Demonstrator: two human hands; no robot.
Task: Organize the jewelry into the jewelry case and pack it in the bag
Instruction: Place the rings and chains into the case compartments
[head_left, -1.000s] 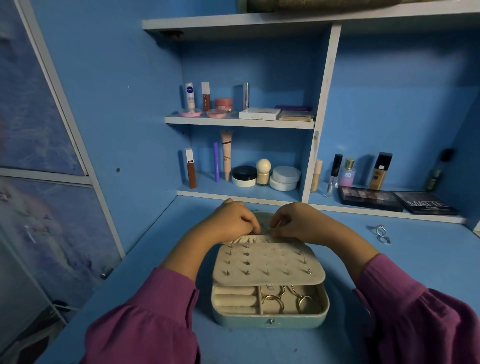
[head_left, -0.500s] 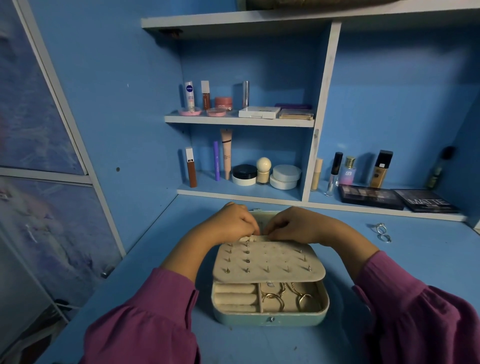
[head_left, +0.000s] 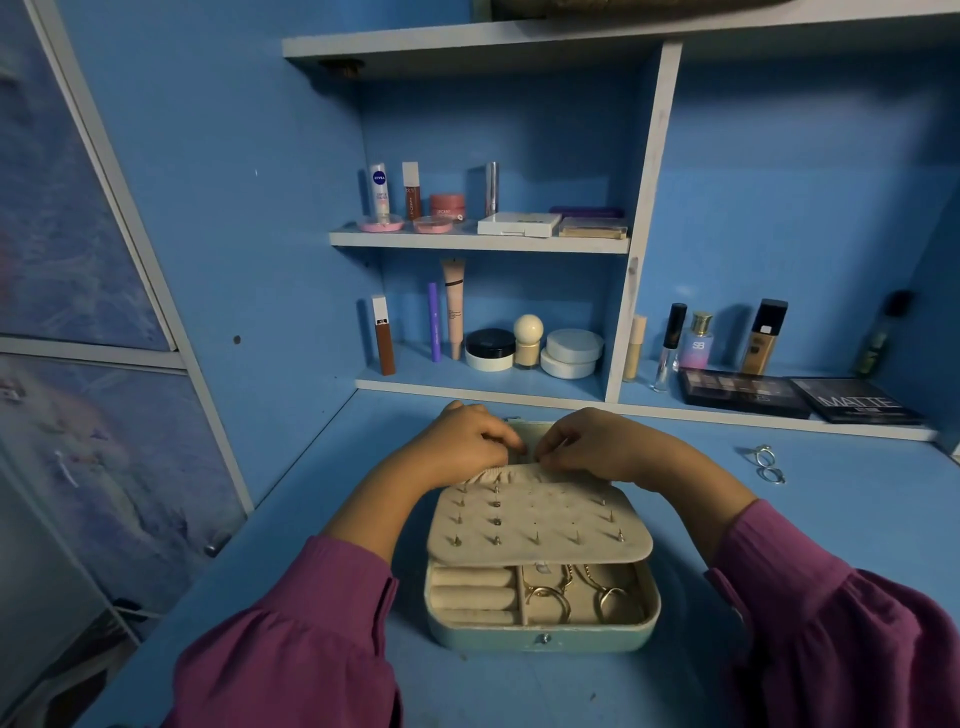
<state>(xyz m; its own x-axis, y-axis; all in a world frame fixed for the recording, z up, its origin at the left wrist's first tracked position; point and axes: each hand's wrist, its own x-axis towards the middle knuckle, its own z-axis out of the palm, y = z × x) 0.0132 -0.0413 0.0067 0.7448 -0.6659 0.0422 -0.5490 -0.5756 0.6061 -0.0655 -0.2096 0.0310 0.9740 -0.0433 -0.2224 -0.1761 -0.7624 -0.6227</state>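
Observation:
A pale teal jewelry case (head_left: 543, 638) lies open on the blue desk in front of me. Its cream earring panel (head_left: 540, 525), studded with several small earrings, is folded over the tray. Below the panel, gold rings and chains (head_left: 571, 592) lie in the tray beside cream ring rolls (head_left: 472, 592). My left hand (head_left: 462, 441) and my right hand (head_left: 597, 447) meet at the panel's far edge. The curled fingertips of both pinch the gathered elastic pocket edge (head_left: 498, 474) of the lid. Whatever is between the fingertips is hidden. No bag is in view.
Two silver rings (head_left: 768, 464) lie on the desk to the right of the case. Shelves behind hold cosmetics: tubes, jars, bottles and two dark palettes (head_left: 743, 399). A blue wall and a panelled door close off the left side.
My right hand's fingertips have shifted a little left, closer to my left hand at the pocket edge. The case and panel have stayed put.

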